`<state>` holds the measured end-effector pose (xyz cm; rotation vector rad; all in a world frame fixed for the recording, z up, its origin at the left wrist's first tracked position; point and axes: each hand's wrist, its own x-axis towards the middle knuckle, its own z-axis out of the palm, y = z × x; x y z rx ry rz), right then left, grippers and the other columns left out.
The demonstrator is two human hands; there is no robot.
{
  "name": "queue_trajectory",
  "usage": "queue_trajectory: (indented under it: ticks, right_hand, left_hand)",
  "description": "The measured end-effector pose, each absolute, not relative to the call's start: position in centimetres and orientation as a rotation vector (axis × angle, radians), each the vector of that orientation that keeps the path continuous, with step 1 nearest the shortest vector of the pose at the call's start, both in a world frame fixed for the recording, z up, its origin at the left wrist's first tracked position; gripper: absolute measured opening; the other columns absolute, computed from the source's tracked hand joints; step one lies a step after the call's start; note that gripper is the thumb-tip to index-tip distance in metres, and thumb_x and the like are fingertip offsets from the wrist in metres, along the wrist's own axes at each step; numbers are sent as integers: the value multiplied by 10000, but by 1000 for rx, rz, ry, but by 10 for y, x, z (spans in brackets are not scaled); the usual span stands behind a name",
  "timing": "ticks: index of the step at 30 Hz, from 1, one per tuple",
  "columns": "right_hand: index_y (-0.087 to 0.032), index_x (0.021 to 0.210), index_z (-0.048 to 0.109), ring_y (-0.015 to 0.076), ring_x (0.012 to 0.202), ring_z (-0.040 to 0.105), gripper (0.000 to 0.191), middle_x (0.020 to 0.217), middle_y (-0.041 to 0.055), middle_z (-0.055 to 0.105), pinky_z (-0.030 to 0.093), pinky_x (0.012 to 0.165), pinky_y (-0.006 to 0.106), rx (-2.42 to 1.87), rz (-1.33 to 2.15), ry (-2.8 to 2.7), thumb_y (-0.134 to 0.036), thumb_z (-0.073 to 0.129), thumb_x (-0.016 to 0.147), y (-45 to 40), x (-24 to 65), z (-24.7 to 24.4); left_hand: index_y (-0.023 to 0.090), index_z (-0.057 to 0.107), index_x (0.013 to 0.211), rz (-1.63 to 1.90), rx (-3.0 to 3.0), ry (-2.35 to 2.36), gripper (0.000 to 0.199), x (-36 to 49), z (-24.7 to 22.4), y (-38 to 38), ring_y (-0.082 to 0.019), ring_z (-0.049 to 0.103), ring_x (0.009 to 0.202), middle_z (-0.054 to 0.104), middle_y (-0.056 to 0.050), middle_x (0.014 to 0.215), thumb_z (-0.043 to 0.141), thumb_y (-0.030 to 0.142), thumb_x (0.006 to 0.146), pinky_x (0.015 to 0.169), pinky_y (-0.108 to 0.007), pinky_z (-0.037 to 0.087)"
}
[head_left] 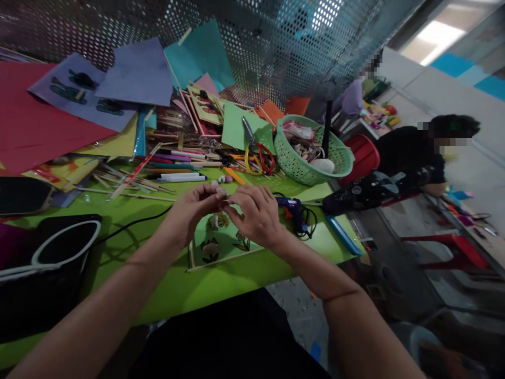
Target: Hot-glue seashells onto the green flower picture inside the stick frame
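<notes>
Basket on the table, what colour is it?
The basket is light green, clearest in the head view.

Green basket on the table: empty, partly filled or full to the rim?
Partly filled: the green basket holds a rounded white piece and jumbled scraps, with some of its inner wall bare.

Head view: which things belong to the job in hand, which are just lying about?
Likely in the job: whatever the left hand and right hand pinch (too small to identify); decorated green card beneath; probably the nearby glue gun.
Seemingly lying about: green basket, red sheet, white pens.
</notes>
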<state>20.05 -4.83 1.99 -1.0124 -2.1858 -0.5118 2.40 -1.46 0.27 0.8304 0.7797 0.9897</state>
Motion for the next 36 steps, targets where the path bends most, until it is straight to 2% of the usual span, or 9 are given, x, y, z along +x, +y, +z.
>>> queue_trajectory:
  ticks: [3,7,12,17,21,25,31,34,36]
  right_hand:
    - [-221,1081,602,198,961,651,133,1021,56,725,451,860,351,-987,-587,-2167,-206,634,953,-39,197,13]
    - [-245,1031,644,188,905,653,74,956,30,731,416,864,361,-1064,-601,-2141,-223,631,962,-37,197,9]
    - [-225,1062,641,192,939,672,102,975,43,749,427,885,358,-1050,-603,-2104,-223,648,960,-39,196,11]
    - [-222,1091,638,198,956,676,119,1008,47,754,433,890,364,-1079,-568,-2105,-237,633,973,-41,198,10]
    - [-222,1077,660,209,945,677,119,1009,51,760,427,882,379,-1155,-505,-2102,-265,647,966,-42,200,9]
    - [-216,1002,681,191,842,675,85,954,36,762,462,843,375,-1208,-307,-1982,-257,693,928,-45,202,15]
    - [-215,899,705,150,709,636,131,851,8,733,518,692,307,-1465,281,-1651,-325,762,855,-62,208,13]
    - [-208,865,711,141,680,621,143,792,1,720,504,652,285,-1505,403,-1633,-341,762,852,-74,207,2]
    - [-206,855,712,140,669,619,141,773,0,716,495,653,287,-1529,394,-1669,-339,759,855,-80,205,-4]
  left_hand:
    - [148,739,813,1016,831,775,386,24,4,-15,-125,636,719,711,-25,794,936,409,607,729,-242,523]
    - [148,747,811,1038,804,819,398,24,6,-17,-117,642,716,729,-26,809,943,421,597,734,-231,515]
    - [158,757,807,1045,807,854,342,26,6,-21,-120,652,716,738,-29,796,908,426,655,685,-218,488]
    - [168,763,771,1094,767,855,329,29,4,-21,-114,638,666,727,-21,737,926,408,614,640,-217,480]
    - [162,768,792,1089,759,855,350,31,4,-24,-124,642,667,739,-33,769,924,416,609,633,-232,493]
    - [169,782,838,1049,830,849,342,30,7,-26,-141,652,703,753,-41,824,895,437,659,664,-249,514]
    - [202,754,1077,1131,951,925,356,15,28,-27,-181,687,792,763,-59,1014,821,379,776,787,-332,561]
    - [236,732,1133,1262,1054,987,312,-5,37,-40,-212,698,901,752,-41,1034,759,362,849,832,-345,559]
    - [270,729,1147,1211,1194,1047,295,-23,35,-56,-226,692,939,748,-16,1059,721,411,888,856,-352,548]
